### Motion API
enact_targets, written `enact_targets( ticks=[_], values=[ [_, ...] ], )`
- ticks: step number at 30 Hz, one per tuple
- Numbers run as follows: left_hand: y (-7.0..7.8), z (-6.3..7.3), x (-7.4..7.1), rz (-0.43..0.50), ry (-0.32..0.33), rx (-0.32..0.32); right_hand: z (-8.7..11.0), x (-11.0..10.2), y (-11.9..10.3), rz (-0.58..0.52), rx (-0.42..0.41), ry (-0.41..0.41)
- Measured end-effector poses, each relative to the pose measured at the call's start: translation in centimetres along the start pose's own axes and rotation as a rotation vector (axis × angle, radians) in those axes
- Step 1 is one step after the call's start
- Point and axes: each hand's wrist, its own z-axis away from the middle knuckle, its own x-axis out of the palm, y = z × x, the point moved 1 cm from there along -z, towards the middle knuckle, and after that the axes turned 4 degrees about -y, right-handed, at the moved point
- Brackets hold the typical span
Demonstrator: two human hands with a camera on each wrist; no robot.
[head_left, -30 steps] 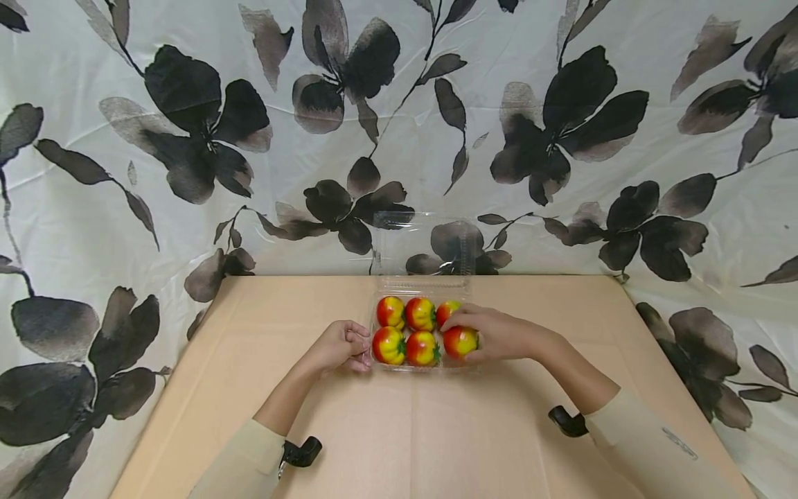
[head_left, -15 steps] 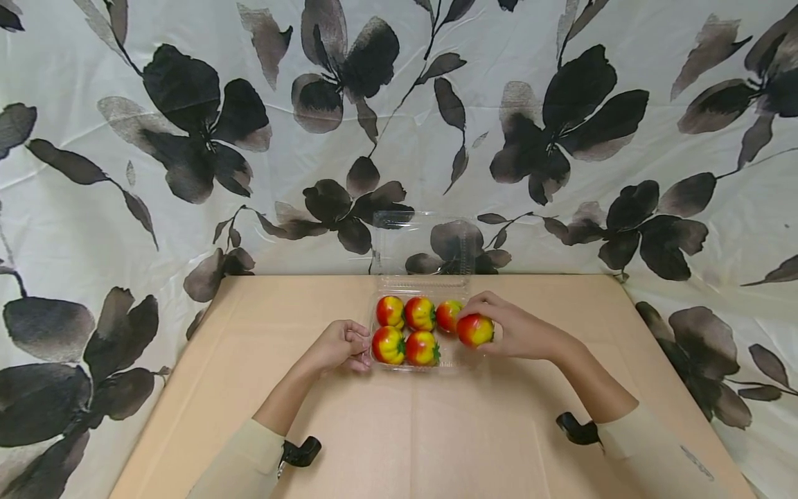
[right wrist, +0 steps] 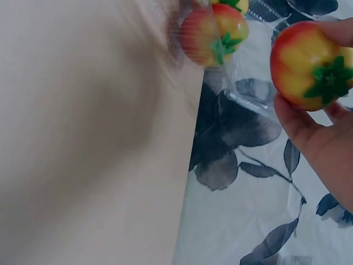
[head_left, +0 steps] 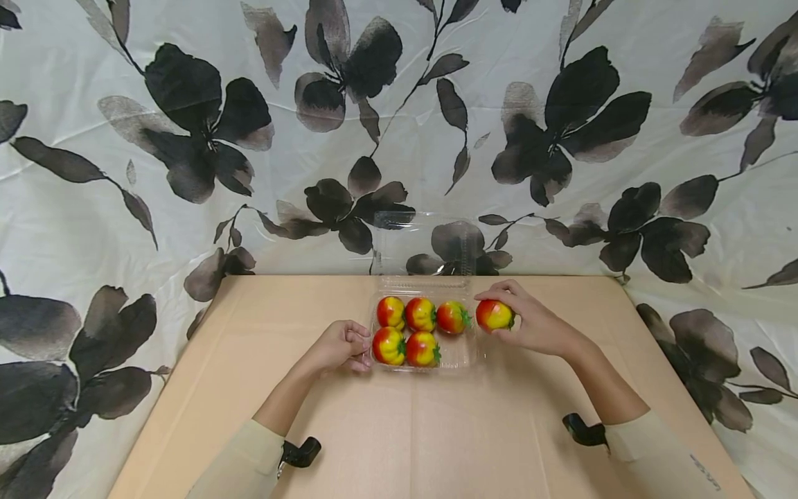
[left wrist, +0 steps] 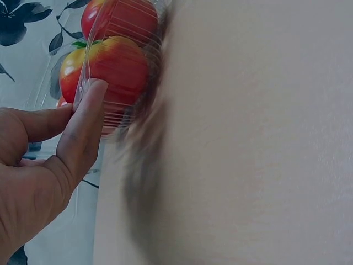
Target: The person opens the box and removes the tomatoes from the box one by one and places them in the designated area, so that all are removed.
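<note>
A clear plastic clamshell container [head_left: 460, 352] holds several red-and-yellow tomatoes [head_left: 422, 348] with green leafy tops, the front right spot bare. My left hand [head_left: 339, 346] pinches the container's left rim between thumb and fingers, seen close in the left wrist view. Just past the container's right side, my right hand [head_left: 537, 322] grips one tomato [head_left: 494, 315] in the air. In the right wrist view this tomato [right wrist: 306, 66] sits between thumb and fingers, its green top [right wrist: 331, 80] toward the palm.
The container's transparent lid [head_left: 430, 242] stands raised at the back, against a white cloth with dark flowers [head_left: 349, 62]. Under everything lies a light brown table surface [head_left: 399, 436]. Black wrist cameras [head_left: 302, 452] sit on both sleeves.
My right hand has lifted the tomato from the front right of the container and carried it up and right, beyond the rim. My left hand stays in place.
</note>
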Motion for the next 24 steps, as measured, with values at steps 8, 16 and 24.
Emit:
enact_targets(
  ticks=[8, 16, 24],
  values=[
    [-0.1, 0.1, -0.1, -0.003, -0.014, 0.003, -0.1, -0.7, 1.8, -0.018, 0.074, 0.082],
    [-0.2, 0.0, -0.1, -0.006, -0.004, 0.001, -0.6, -1.8, 3.3, -0.038, 0.162, 0.112],
    [-0.2, -0.1, 0.0, -0.003, 0.01, -0.012, -1.6, -2.2, 4.9, 0.02, 0.153, 0.151]
  ],
)
